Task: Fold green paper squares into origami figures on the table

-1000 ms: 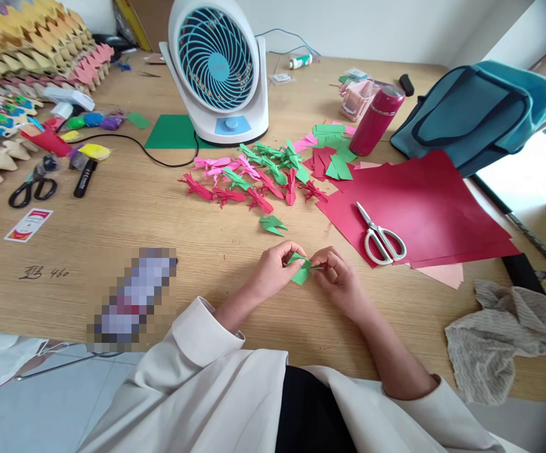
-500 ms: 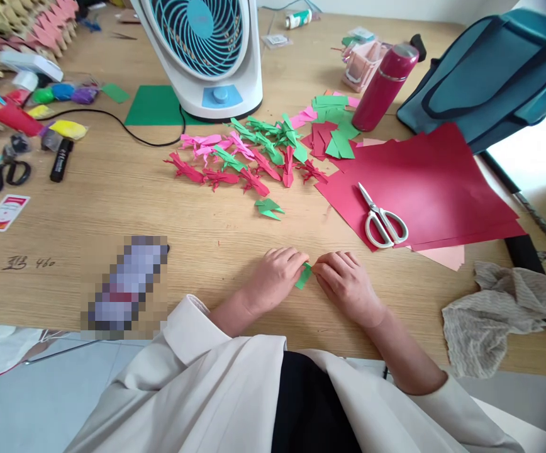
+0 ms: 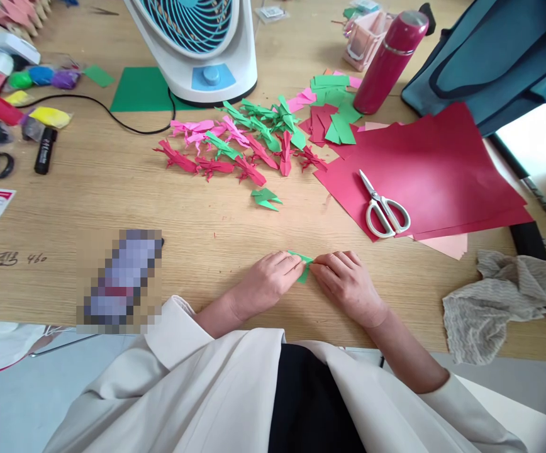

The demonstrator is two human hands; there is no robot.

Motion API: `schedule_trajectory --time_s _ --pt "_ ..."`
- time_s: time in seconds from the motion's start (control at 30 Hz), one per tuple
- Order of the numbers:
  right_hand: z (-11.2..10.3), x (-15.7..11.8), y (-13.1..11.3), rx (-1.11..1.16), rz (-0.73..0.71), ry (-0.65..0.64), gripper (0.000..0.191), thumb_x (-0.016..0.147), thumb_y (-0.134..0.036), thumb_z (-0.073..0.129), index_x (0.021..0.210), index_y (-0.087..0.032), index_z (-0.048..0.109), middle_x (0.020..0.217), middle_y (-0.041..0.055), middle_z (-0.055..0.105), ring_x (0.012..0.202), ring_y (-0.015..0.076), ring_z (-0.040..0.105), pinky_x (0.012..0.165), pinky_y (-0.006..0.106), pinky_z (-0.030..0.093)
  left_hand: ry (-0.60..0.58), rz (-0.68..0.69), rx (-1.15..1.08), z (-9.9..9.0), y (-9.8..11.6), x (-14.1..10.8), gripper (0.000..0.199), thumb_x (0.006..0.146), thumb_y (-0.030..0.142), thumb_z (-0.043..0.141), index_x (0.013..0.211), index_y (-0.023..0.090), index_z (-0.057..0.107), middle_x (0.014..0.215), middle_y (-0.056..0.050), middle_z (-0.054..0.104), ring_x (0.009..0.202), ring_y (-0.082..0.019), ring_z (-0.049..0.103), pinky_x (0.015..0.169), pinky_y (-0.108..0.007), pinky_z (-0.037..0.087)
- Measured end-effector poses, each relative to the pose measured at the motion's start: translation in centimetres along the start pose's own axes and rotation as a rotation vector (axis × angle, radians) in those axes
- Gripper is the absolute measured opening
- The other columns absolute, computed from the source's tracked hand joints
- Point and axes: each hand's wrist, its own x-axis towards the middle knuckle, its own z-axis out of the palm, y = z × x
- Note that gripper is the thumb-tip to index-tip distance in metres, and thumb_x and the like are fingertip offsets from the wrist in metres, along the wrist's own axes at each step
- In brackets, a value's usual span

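A small green paper piece [image 3: 304, 272] lies between my two hands near the table's front edge. My left hand [image 3: 269, 280] is closed, its fingertips pinching the paper's left side and covering part of it. From the right, my right hand [image 3: 347, 284] pinches the same paper at its edge, fingers bent together. Beyond the hands rests a folded green piece [image 3: 267, 198] with pointed ends. Behind that, several folded shapes in red [image 3: 214, 166], green [image 3: 263, 129] and pink [image 3: 192, 128] are spread out. White-handled scissors [image 3: 382, 211] lie on red sheets [image 3: 433, 170].
A fan [image 3: 207, 56] stands at the back, with its black cable [image 3: 98, 99] running left. A magenta bottle [image 3: 390, 63] and teal bag [image 3: 480, 63] are at the back right. A blurred phone-like object [image 3: 124, 277] lies left; a crumpled cloth [image 3: 499, 308] lies right.
The green paper between my fingers has turned, and a strip of it now shows above my left fingertips. My left hand has shifted slightly left. The view has tilted down a little.
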Motion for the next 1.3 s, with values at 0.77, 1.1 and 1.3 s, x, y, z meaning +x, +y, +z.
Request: schedule_trajectory --time_s 0.77,1.1,1.3 --pt "0.0 0.7 -0.3 0.346 0.268 0.072 0.012 0.096 -0.016 0.055 0.097 -0.020 0.066 0.099 0.0079 0.064 0.090 0.0202 0.060 0.080 0.037 0.049 0.064 -0.148 -0.093 -0.1 0.7 0.5 0.020 0.099 0.016 0.045 0.102 0.017 0.065 0.104 -0.006 0.068 0.098 -0.019 0.061 0.088 -0.033 0.050" --pt "-0.2 1.2 -0.5 0.443 0.395 0.069 0.010 0.093 -0.017 0.057 0.090 -0.020 0.065 0.094 0.0059 0.061 0.086 0.0193 0.059 0.077 0.036 0.048 0.146 -0.332 -0.138 1.0 1.4 1.9 0.014 0.097 0.021 0.051 0.088 0.018 0.061 0.092 -0.005 0.060 0.087 -0.019 0.055 0.080 -0.034 0.046" --pt "-0.2 1.7 -0.7 0.443 0.456 0.063 0.008 0.090 -0.017 0.059 0.083 -0.020 0.062 0.089 0.0045 0.058 0.079 0.0175 0.057 0.071 0.033 0.046 0.184 -0.398 -0.250 1.1 1.5 1.9 0.009 0.094 0.018 0.055 0.087 0.017 0.060 0.102 -0.008 0.058 0.096 -0.021 0.057 0.087 -0.036 0.048"
